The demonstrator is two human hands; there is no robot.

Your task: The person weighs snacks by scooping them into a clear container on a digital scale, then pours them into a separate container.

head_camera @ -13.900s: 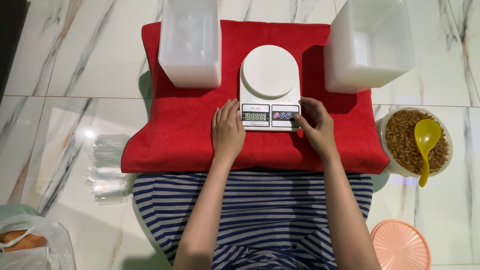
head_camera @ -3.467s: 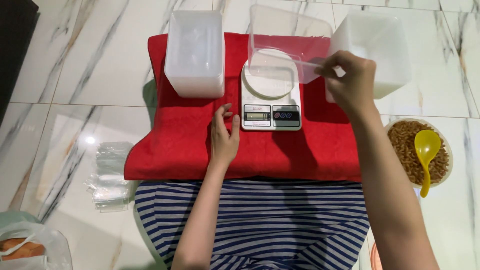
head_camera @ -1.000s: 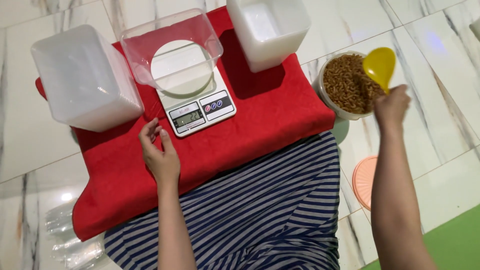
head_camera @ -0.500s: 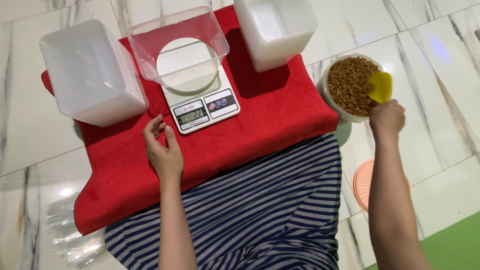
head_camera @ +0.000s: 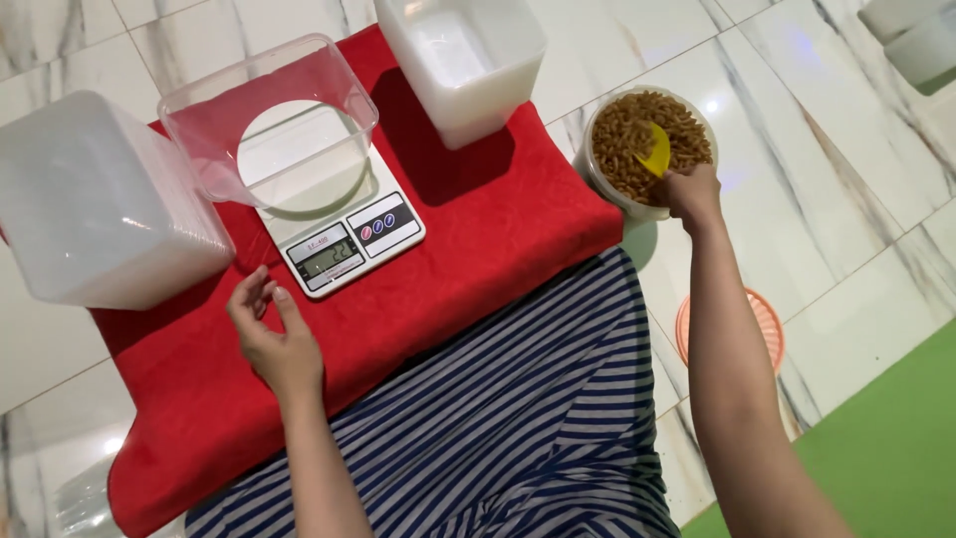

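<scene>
In the head view, a yellow scoop (head_camera: pixel 657 151) is held by the right hand (head_camera: pixel 692 191), whose grip is clamped on the handle. The scoop's bowl is dipped into brown pasta pieces that fill a round white tub (head_camera: pixel 609 189). The tub is set on the marble floor (head_camera: pixel 777 120), just beside the right edge of a red towel (head_camera: pixel 498 239).

The left hand (head_camera: pixel 274 344) is laid on the near part of the towel, fingers loosely apart and clamped on nothing. It is placed just near of a white digital kitchen scale (head_camera: pixel 344 234), close to the scale but apart from it as far as can be told.

On the scale's round plate a clear plastic container (head_camera: pixel 269 125) is stood upright, open at the top. A large frosted white box (head_camera: pixel 95 204) is seen to its left on the towel, and a second frosted white box (head_camera: pixel 463 60) is placed at the far right corner of the towel.

A striped garment (head_camera: pixel 498 428) in blue and grey is seen at the near edge, overlapping the towel. A round peach-coloured lid (head_camera: pixel 767 329) is lain on the floor to the right, partly hidden by the right forearm, and a green mat (head_camera: pixel 886 458) is seen at the near right corner.
</scene>
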